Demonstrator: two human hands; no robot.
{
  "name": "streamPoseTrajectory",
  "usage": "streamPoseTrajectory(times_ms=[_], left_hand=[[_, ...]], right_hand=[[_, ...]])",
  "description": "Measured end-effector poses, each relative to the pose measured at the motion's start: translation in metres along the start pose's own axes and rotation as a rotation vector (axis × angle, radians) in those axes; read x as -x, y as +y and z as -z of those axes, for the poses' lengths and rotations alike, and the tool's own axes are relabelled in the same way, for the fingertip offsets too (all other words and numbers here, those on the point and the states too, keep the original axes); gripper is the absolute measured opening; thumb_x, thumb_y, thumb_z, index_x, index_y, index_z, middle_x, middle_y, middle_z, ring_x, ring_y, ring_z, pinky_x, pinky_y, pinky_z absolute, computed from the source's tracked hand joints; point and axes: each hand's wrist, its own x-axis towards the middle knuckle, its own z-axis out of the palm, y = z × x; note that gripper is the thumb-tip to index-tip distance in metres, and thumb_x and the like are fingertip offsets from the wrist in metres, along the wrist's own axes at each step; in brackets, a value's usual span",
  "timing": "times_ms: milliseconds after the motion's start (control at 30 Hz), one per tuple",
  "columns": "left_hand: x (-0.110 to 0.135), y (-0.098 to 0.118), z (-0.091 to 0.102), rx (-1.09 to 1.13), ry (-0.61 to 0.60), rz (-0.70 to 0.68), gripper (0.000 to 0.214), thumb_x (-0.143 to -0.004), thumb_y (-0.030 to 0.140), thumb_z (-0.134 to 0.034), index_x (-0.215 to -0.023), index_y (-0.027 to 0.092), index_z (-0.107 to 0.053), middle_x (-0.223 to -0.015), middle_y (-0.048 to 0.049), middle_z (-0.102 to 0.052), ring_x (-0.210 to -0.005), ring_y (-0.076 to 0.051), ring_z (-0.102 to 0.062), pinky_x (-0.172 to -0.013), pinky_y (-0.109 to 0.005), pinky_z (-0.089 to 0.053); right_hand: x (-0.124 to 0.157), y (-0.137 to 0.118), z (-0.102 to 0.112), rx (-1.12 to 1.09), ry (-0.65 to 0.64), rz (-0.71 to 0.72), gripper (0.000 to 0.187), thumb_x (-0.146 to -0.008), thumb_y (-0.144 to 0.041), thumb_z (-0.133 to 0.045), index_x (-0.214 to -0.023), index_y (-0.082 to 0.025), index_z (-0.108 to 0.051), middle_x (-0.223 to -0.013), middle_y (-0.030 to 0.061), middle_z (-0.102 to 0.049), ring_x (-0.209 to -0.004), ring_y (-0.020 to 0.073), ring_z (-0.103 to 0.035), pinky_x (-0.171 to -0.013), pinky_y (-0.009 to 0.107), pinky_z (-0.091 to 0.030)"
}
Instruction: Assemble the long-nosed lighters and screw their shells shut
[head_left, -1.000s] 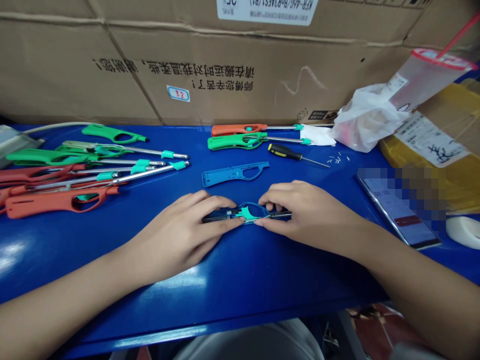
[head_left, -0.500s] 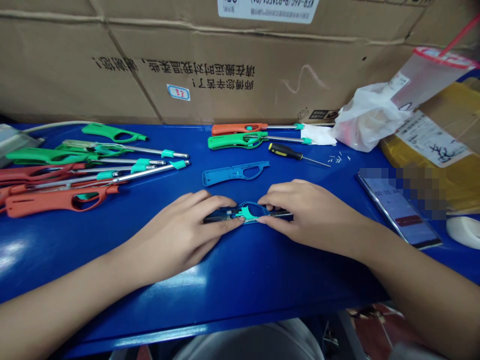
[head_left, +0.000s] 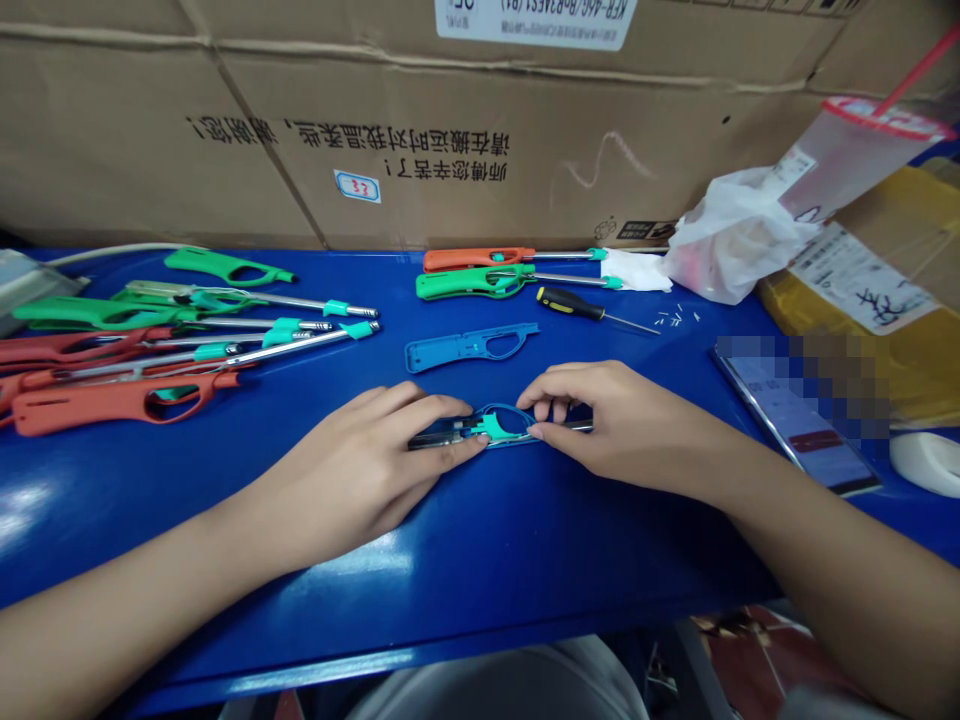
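A half-open blue lighter body point(head_left: 499, 428) with a teal trigger and a metal tube lies on the blue table point(head_left: 480, 560) in front of me. My left hand point(head_left: 360, 465) presses down on its handle end, fingers curled over it. My right hand point(head_left: 607, 425) pinches the tube end between thumb and fingers. The matching blue shell half point(head_left: 469, 348) lies just beyond, untouched.
Several green and orange long-nosed lighters point(head_left: 150, 340) are piled at the left. Two more lighters point(head_left: 487, 272) and a black-and-yellow screwdriver point(head_left: 581, 307) lie at the back. A phone point(head_left: 795, 415), white plastic bag point(head_left: 739, 245) and tape roll point(head_left: 926, 462) sit right. Cardboard boxes point(head_left: 450, 120) wall the back.
My right hand's fingers have shifted slightly right along the metal tube. My left hand and the lighter body stay where they were.
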Motion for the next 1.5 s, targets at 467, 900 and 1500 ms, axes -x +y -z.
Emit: streamPoseTrajectory(times_ms=[467,900,1500], left_hand=[[-0.002,0.0,-0.001,0.014,0.072,-0.017,0.034,-0.106,0.018,-0.055,-0.135,0.022,-0.071,-0.13,-0.011,-0.07,-0.103,-0.026,-0.066,-0.083,-0.04,-0.059],[-0.003,0.001,0.001,0.003,0.068,-0.003,0.032,-0.107,0.02,-0.054,-0.132,0.022,-0.073,-0.127,-0.0105,-0.072,-0.104,-0.026,-0.068,-0.083,-0.038,-0.058],[-0.002,-0.009,0.005,0.487,0.118,0.282,0.018,-0.102,0.029,-0.066,-0.115,0.026,-0.078,-0.112,-0.0037,-0.078,-0.102,-0.018,-0.073,-0.092,-0.03,-0.06]], right_hand=[[0.001,-0.002,0.002,0.044,-0.023,0.014,0.02,-0.091,-0.017,-0.067,-0.107,-0.021,-0.076,-0.098,0.002,-0.075,-0.085,0.0164,-0.066,-0.079,0.032,-0.051],[0.0,0.0,0.012,-0.02,-0.047,-0.004,0.017,-0.09,-0.021,-0.067,-0.103,-0.021,-0.078,-0.098,0.0026,-0.078,-0.087,0.0174,-0.069,-0.08,0.031,-0.054],[-0.006,0.008,0.015,-0.067,-0.13,-0.121,0.011,-0.087,-0.029,-0.075,-0.079,-0.022,-0.078,-0.076,0.0013,-0.076,-0.073,0.0164,-0.067,-0.064,0.027,-0.049]])
